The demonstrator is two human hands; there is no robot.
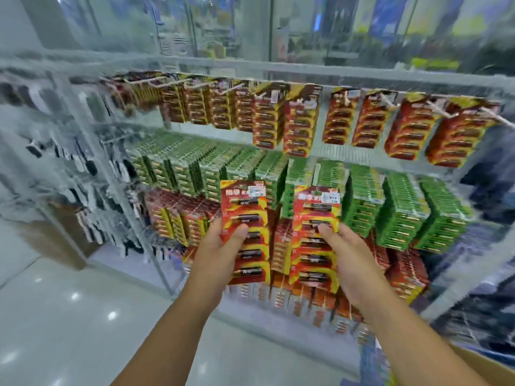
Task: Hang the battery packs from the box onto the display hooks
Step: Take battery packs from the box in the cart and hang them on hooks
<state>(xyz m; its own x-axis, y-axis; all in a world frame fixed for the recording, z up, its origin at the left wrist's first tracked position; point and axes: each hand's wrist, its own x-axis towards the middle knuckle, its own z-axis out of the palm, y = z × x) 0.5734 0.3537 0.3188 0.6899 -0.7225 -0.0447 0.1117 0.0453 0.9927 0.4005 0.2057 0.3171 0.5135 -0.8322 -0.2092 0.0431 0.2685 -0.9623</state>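
My left hand (pixel 220 252) grips a red and yellow battery pack (pixel 245 210) upright, thumb across its front. My right hand (pixel 348 257) grips a small stack of the same red battery packs (pixel 316 213), thumb on the front card. Both are held side by side in front of the display rack. The top row of display hooks (pixel 434 110) carries red and yellow packs (pixel 299 126), with a gap between two hooks near the middle. A corner of the cardboard box (pixel 485 363) shows at the lower right.
Green battery packs (pixel 401 210) fill the middle row of hooks, and more red packs (pixel 401 268) hang below. Dark blurred goods (pixel 83 162) hang on the rack's left side panel. A glossy tiled floor (pixel 69 316) lies to the left. Glass walls stand behind.
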